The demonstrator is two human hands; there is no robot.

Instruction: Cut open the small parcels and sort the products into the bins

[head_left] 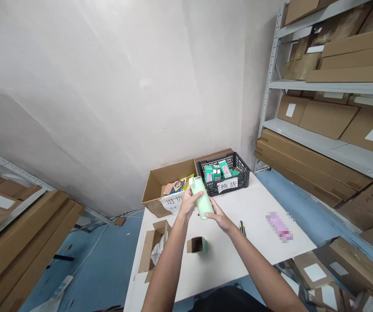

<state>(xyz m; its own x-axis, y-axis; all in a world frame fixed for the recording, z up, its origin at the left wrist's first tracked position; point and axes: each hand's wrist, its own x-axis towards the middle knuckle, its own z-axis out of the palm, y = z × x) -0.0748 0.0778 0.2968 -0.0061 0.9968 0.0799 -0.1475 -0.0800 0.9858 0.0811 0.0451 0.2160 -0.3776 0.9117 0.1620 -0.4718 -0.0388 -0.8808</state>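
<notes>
A light green bottle [201, 200] is held in both hands above the white table [232, 264]. My left hand [189, 201] grips its upper left side, and my right hand [218, 216] is closed round the lower right end. The bottle tilts, its top pointing away from me. Below it stands a small open carton [194, 245] with a green side, its flap out to the left. To the right of that lies a utility knife [242, 228], partly hidden by my right forearm. An opened cardboard box [150, 249] with white wrapping inside sits left of my left forearm.
At the table's back stand a large cardboard box [157, 178] holding colourful packages and a black plastic crate [245, 178] of green-and-pink boxes, both with paper signs. A blurred pink item [279, 226] lies right. Shelves of cartons [329, 119] flank both sides.
</notes>
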